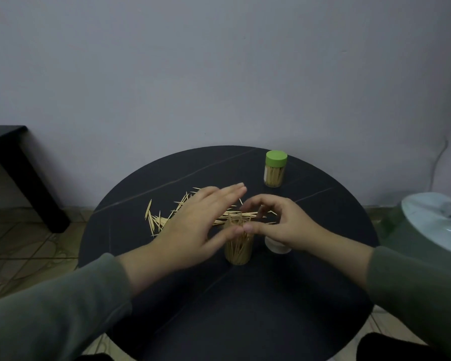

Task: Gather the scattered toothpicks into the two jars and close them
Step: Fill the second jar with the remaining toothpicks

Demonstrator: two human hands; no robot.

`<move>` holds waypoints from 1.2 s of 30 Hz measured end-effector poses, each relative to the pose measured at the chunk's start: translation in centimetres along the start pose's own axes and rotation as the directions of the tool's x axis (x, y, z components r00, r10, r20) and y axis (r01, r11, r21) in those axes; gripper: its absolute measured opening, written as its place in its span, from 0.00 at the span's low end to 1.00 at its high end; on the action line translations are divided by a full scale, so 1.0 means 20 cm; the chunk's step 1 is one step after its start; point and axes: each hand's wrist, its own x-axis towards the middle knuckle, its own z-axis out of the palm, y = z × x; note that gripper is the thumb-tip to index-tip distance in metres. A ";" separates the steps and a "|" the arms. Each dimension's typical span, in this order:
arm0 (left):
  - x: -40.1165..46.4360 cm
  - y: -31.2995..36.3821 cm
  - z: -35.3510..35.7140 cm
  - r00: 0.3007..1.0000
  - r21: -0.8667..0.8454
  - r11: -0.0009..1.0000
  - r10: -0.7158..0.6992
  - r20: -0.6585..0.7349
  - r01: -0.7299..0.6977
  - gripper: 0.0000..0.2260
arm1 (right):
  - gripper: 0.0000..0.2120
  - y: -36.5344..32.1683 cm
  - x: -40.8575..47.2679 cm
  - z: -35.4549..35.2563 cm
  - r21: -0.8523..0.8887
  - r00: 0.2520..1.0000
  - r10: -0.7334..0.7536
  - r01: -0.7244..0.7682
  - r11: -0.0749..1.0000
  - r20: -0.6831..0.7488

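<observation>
— Where are we?
— Filling the open jar (238, 247) at frame centre; the green-lidded jar (275, 169) is done.
— Our hands?
— Left hand (193, 225) flat, wide; right hand (279, 220) seemingly pinching toothpicks (164, 217), though blurred.
— Next?
— Drop them in, then sweep up the rest.

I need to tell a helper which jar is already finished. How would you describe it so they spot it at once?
Start at the round black table and look to its far side, near the wall. There stands the closed jar, upright and packed with toothpicks. Only it wears a green lid; the open jar nearer the person has none.
</observation>
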 end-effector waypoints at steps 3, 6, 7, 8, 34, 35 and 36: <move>0.00 -0.01 0.00 0.997 0.091 0.994 0.052 0.059 -0.057 0.26 | 0.27 0.01 0.00 -0.03 -0.047 0.998 0.020 -0.017 0.999 0.063; -0.02 -0.01 0.03 0.998 0.052 0.998 0.018 0.066 -0.021 0.23 | 0.35 0.01 0.00 -0.04 -0.139 0.984 0.081 -0.058 0.989 0.161; -0.02 -0.01 0.03 0.999 0.016 1.000 -0.002 0.049 0.001 0.22 | 0.38 0.01 0.00 -0.04 -0.179 0.980 0.099 -0.067 0.982 0.174; -0.01 -0.01 0.04 0.999 -0.020 1.000 -0.024 0.030 0.024 0.22 | 0.39 0.01 0.01 -0.03 -0.212 0.977 0.113 -0.074 0.975 0.181; 0.06 -0.03 -0.08 0.992 -0.130 0.991 0.008 -0.125 -0.024 0.06 | 0.40 0.03 0.03 -0.02 -0.301 0.982 0.091 -0.037 0.953 0.168; 0.07 -0.01 -0.07 0.989 -0.143 0.990 -0.034 -0.143 0.013 0.05 | 0.40 0.03 0.03 -0.02 -0.299 0.980 0.086 -0.029 0.954 0.178; 0.07 0.01 -0.06 0.986 -0.153 0.987 -0.069 -0.152 0.046 0.05 | 0.38 0.02 0.03 -0.02 -0.291 0.979 0.078 -0.020 0.956 0.189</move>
